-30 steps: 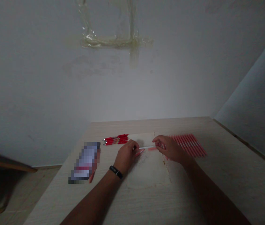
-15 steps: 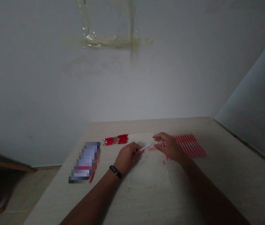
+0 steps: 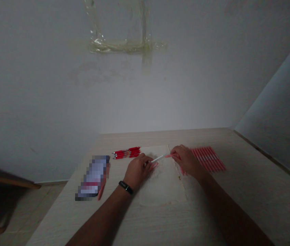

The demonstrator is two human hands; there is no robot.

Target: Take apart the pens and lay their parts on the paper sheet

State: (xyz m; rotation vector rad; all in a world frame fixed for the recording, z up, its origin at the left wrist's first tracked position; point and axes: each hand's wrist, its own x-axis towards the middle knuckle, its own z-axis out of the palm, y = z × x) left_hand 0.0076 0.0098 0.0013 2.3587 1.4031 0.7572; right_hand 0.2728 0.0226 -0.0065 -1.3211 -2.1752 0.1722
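My left hand [image 3: 138, 169], a dark band on its wrist, pinches a thin white rod [image 3: 157, 159] that looks like a pen refill. A pink pen part [image 3: 153, 166] lies by its fingertips; whether the hand grips it too I cannot tell. My right hand [image 3: 184, 159] is closed on a slim pink pen barrel [image 3: 169, 155], whose end points left at the white rod's tip. Whether the two touch is too blurred to tell. Both hands are over a white sheet of paper [image 3: 162, 191].
Several red pens [image 3: 126, 153] are stacked left of the paper. A row of pink pens [image 3: 207, 159] lies beyond my right hand. At the left are a blurred-out phone [image 3: 92, 177] and a pink pen-like piece [image 3: 100, 193] beside it. The wall [image 3: 185, 85] rises behind the table.
My right hand has closed from an open pose and taken up the pink pen barrel from the paper. My left hand has shifted slightly up and left with the white rod.
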